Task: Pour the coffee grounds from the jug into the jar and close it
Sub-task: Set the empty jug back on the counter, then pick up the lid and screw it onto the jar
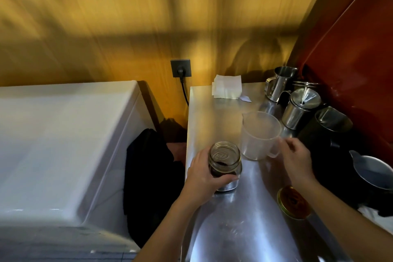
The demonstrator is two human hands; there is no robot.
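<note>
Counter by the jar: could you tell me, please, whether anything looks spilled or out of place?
No spill shows on the counter. The jar stands upright and open; its lid lies apart near the right forearm. Nothing stands out.

two bare forearms, left hand, right hand, no sleeves

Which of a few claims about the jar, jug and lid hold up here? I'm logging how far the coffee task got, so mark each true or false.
1. The jar is open and holds dark grounds. True.
2. The left hand grips the jar. True.
3. The plastic jug is full of grounds. False: it looks empty, standing upright on the counter.
4. The lid is screwed onto the jar. False: it lies on the counter, under the right forearm.
5. The right hand is at the jug's handle. True.
</note>
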